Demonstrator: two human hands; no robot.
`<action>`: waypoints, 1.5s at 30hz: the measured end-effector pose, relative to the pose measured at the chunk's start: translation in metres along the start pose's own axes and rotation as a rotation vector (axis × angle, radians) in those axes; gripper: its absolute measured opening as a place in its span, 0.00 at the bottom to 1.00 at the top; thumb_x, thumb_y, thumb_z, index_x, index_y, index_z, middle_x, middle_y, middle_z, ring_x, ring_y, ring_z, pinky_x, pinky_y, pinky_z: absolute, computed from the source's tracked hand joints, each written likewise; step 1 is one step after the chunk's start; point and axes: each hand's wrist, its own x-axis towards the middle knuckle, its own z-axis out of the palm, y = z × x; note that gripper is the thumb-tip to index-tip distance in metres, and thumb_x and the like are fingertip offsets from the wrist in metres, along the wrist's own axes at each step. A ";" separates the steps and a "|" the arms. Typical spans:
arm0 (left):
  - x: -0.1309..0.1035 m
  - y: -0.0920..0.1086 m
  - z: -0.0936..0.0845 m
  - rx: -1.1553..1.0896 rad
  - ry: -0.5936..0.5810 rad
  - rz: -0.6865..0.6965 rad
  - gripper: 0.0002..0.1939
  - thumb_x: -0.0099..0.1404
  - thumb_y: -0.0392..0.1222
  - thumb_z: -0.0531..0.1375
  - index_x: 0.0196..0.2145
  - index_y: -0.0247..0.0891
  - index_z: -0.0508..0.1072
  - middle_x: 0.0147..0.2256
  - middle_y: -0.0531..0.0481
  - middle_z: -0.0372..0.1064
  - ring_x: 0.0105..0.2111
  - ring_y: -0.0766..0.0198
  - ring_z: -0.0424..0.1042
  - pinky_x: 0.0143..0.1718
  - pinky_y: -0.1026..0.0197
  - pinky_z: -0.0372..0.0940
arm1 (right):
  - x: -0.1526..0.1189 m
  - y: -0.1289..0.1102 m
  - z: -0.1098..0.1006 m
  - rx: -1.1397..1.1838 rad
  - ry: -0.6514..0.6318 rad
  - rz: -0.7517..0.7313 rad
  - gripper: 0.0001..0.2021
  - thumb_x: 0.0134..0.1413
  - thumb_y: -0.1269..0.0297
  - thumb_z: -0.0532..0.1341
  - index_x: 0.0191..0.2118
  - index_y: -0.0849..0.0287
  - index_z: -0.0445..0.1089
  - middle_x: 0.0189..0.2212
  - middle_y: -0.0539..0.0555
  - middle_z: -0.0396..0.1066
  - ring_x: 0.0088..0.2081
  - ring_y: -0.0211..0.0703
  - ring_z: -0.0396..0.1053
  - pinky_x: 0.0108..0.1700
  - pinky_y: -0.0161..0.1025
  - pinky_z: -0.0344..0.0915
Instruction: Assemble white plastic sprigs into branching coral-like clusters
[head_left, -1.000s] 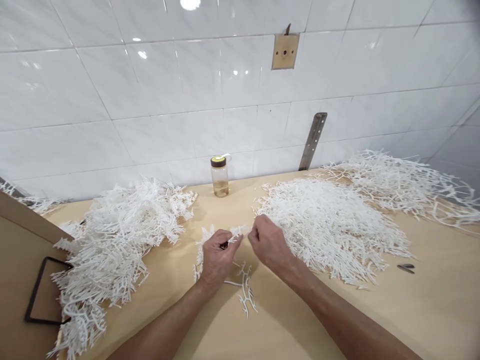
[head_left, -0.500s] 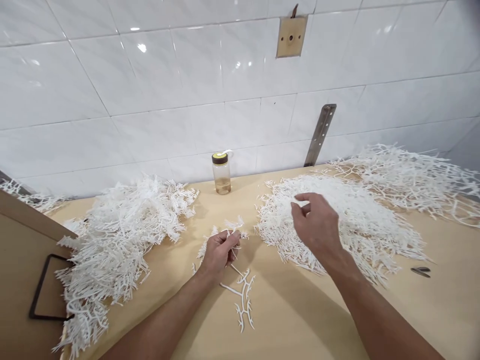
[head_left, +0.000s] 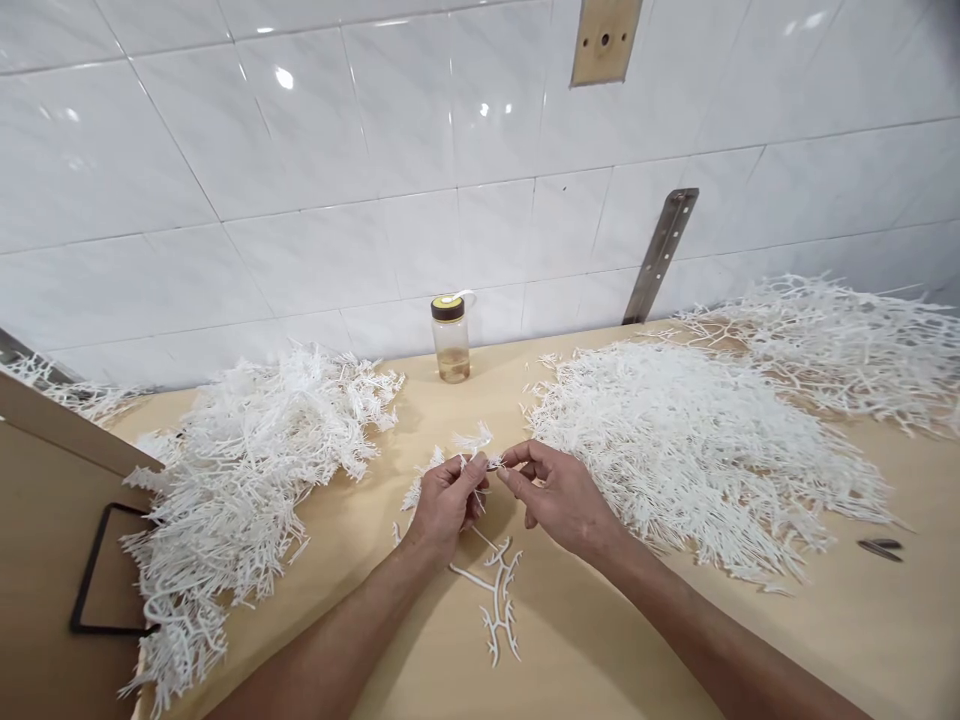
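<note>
My left hand (head_left: 441,512) is closed on a small white feathery branched piece (head_left: 495,463), its tip sticking out past the thumb. From the other side my right hand (head_left: 561,497) pinches the end of this same piece; the fingertips of both hands are almost together. A larger white branched stem (head_left: 496,598), smooth and forked like a twig, lies on the table just below my left hand. Beyond the fingers is another feathery white bit (head_left: 472,437). More white pieces (head_left: 421,482) lie partly hidden behind my left hand.
A tall white heap (head_left: 255,450) is at the left, beside a wooden panel (head_left: 45,540) with a black handle. Thin white slivers (head_left: 697,450) are piled at right, with branched frames (head_left: 847,340) behind. A bottle (head_left: 452,345) stands near the wall; small metal snips (head_left: 881,548) lie far right.
My right hand has come left and down from over the right pile to the piece in my left hand, its fingers closing on the end. The view has shifted slightly.
</note>
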 end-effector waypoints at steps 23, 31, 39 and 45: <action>-0.002 0.005 0.001 0.030 -0.031 0.010 0.15 0.52 0.51 0.66 0.25 0.36 0.71 0.18 0.56 0.61 0.14 0.73 0.57 0.15 0.68 0.46 | 0.003 0.006 0.004 -0.164 0.143 -0.115 0.08 0.57 0.60 0.56 0.36 0.58 0.69 0.30 0.51 0.71 0.22 0.36 0.66 0.26 0.36 0.65; -0.003 0.007 -0.001 -0.004 -0.092 0.018 0.22 0.57 0.60 0.64 0.24 0.36 0.70 0.21 0.55 0.63 0.14 0.75 0.55 0.15 0.66 0.42 | 0.004 0.009 0.003 -0.269 0.179 -0.246 0.06 0.58 0.65 0.55 0.35 0.58 0.68 0.30 0.52 0.71 0.29 0.41 0.69 0.30 0.37 0.64; 0.003 0.002 -0.003 -0.078 -0.086 -0.033 0.22 0.49 0.59 0.71 0.25 0.35 0.72 0.21 0.56 0.63 0.17 0.74 0.57 0.17 0.67 0.45 | 0.002 0.007 0.003 -0.275 0.168 -0.360 0.06 0.59 0.65 0.55 0.35 0.58 0.68 0.31 0.53 0.72 0.32 0.42 0.69 0.33 0.39 0.66; 0.005 0.001 -0.005 -0.051 -0.080 -0.049 0.21 0.49 0.56 0.71 0.26 0.36 0.72 0.21 0.57 0.64 0.15 0.76 0.54 0.16 0.67 0.41 | 0.003 0.007 0.004 -0.253 0.171 -0.322 0.06 0.59 0.65 0.55 0.36 0.58 0.68 0.32 0.54 0.72 0.32 0.42 0.70 0.31 0.38 0.66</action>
